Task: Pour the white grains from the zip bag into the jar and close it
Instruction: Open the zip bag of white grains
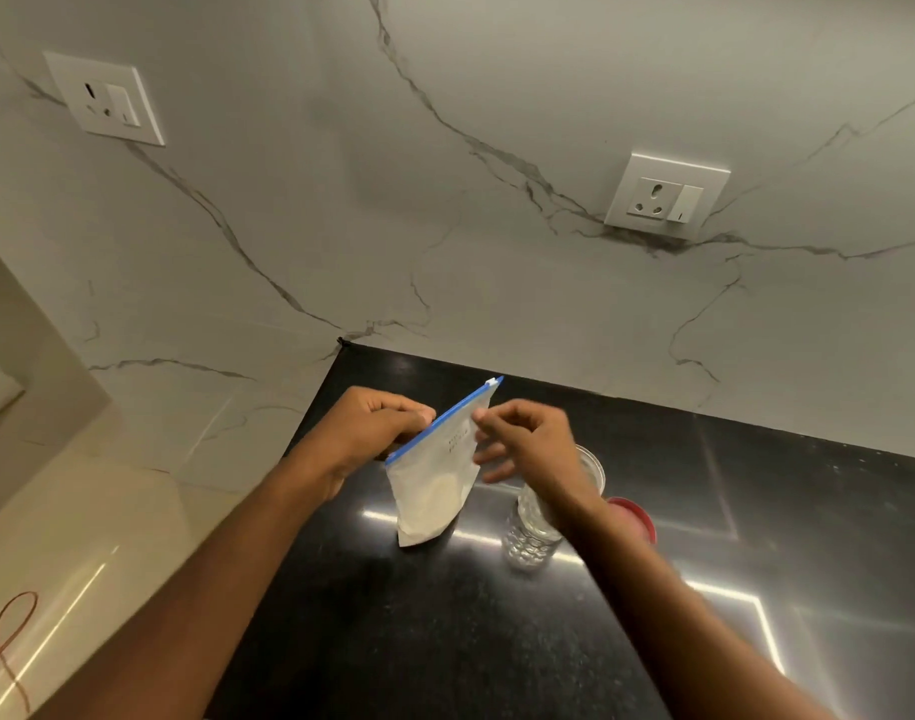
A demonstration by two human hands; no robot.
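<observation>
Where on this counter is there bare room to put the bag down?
Bare black counter lies between the forearms, nearer than the zip bag, and right of the red lid. Crowded: jar and lid under the right hand.

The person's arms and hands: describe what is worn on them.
Nothing is worn. Both forearms are bare for as far as the head view shows, with no sleeve cuffs in view. The left hand and right hand show no gloves, rings, watch or bracelets on the sides visible.
</observation>
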